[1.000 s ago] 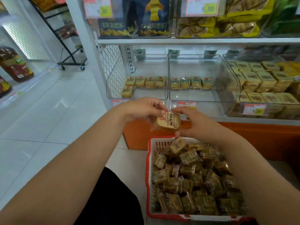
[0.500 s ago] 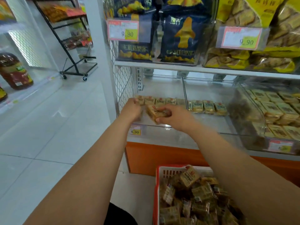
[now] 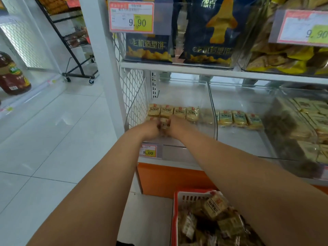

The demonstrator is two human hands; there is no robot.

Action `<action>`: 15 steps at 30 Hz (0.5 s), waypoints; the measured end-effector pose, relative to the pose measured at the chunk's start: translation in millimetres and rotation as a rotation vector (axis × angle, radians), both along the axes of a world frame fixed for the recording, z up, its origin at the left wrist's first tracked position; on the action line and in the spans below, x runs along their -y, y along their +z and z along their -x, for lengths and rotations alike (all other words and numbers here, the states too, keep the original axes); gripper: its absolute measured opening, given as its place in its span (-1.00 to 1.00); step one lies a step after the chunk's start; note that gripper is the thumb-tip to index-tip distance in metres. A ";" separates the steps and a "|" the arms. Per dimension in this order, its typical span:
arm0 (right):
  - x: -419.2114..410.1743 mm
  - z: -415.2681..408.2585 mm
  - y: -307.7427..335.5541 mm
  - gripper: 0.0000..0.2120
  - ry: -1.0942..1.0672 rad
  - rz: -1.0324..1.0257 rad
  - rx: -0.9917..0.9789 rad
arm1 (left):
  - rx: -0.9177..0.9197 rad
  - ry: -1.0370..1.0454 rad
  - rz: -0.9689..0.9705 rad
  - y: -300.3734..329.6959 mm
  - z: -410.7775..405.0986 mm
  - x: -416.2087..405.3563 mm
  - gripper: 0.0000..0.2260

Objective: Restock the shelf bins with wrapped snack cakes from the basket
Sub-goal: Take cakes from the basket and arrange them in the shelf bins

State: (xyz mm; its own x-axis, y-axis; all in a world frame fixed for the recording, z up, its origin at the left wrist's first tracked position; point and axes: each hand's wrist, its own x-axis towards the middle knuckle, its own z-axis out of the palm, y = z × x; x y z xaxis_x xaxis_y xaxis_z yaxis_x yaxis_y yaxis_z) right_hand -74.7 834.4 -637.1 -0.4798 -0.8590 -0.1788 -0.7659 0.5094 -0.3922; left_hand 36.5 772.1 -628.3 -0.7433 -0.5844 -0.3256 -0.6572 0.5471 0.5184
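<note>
both arms reach forward into the leftmost clear bin (image 3: 184, 96) on the lower shelf. my left hand (image 3: 150, 127) and right hand (image 3: 177, 124) meet over one wrapped snack cake (image 3: 164, 125), each pinching an end of it; the cake sits low in the bin, just in front of the back row. fingertips are blurred, so i cannot tell the exact grip beyond that both hands hold the wrapper.

back row of cakes (image 3: 173, 111) in this bin: four packs side by side, standing along the far wall, labels facing me. one more pack peeks out at the left, just behind my left hand, partly hidden.

next bin (image 3: 239, 139) to the right: a short row of the same cakes (image 3: 239, 118) at the far side. the bin further right (image 3: 301, 132) is stacked high with packs, seen through glare.

price tag (image 3: 148, 151) on the near lip of the left bin reads 8.00, below my left wrist.

red basket (image 3: 174, 219) on the floor at the near right, under my right forearm, piled with loose wrapped cakes (image 3: 215, 207).

upper shelf: dark blue snack bags (image 3: 211, 32) and yellow packs (image 3: 284, 59), with a 9.90 tag (image 3: 131, 16) hanging in front.

far left: white tiled floor (image 3: 53, 139), black wheeled rack (image 3: 76, 50), a bottle of oil (image 3: 12, 75) on a low shelf.
</note>
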 end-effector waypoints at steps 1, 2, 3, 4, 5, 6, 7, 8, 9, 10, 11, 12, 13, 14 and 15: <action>-1.3 2.0 -0.4 -0.75 0.005 0.012 0.007 | 0.015 0.006 0.014 -3.3 1.0 3.4 -0.64; -3.2 4.3 -0.3 -0.75 0.015 0.020 0.020 | 0.023 0.009 0.032 -5.1 0.8 5.3 -0.64; -4.7 6.5 -0.6 -0.78 0.018 0.023 0.031 | 0.032 0.002 0.054 -6.9 0.3 7.0 -0.63; -5.8 7.2 0.0 -0.82 0.014 0.027 0.040 | 0.054 -0.006 0.086 -7.8 -0.4 7.6 -0.63; -7.0 6.6 0.9 -0.84 0.009 0.032 0.051 | 0.078 -0.011 0.115 -8.3 -0.5 7.8 -0.62; -7.1 5.9 1.9 -0.85 0.003 0.038 0.078 | 0.087 -0.009 0.134 -9.7 -0.4 8.5 -0.61; -6.8 5.3 1.7 -0.84 -0.004 0.054 0.115 | 0.091 0.001 0.139 -10.4 0.1 8.5 -0.61; -6.3 4.5 1.4 -0.82 -0.019 0.070 0.160 | 0.091 0.006 0.149 -11.1 0.3 7.8 -0.61; -6.4 3.3 2.3 -0.80 -0.035 0.081 0.204 | 0.100 0.001 0.169 -12.7 0.6 8.6 -0.61; -6.5 1.8 3.4 -0.78 -0.054 0.085 0.240 | 0.106 -0.001 0.193 -13.7 0.4 9.2 -0.60; -6.6 1.2 3.9 -0.74 -0.074 0.088 0.271 | 0.121 -0.002 0.213 -14.6 0.5 10.4 -0.59; -6.8 0.3 5.0 -0.70 -0.083 0.081 0.295 | 0.133 -0.003 0.232 -15.1 0.2 11.8 -0.58; -7.2 0.1 6.5 -0.69 -0.073 0.070 0.307 | 0.138 0.001 0.235 -16.6 0.3 14.1 -0.55; -7.5 0.5 7.4 -0.74 -0.038 0.055 0.295 | 0.145 -0.005 0.242 -17.4 0.1 15.3 -0.53; -9.8 0.3 9.6 -0.78 0.010 0.036 0.278 | 0.148 -0.018 0.251 -17.1 -0.5 15.1 -0.51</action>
State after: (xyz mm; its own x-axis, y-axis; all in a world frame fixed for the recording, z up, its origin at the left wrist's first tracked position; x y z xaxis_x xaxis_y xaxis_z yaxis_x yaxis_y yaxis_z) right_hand -75.0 844.2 -627.5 -0.4080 -0.8717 -0.2715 -0.6315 0.4842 -0.6056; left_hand 37.0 757.0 -645.4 -0.7097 -0.6471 -0.2786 -0.7044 0.6587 0.2644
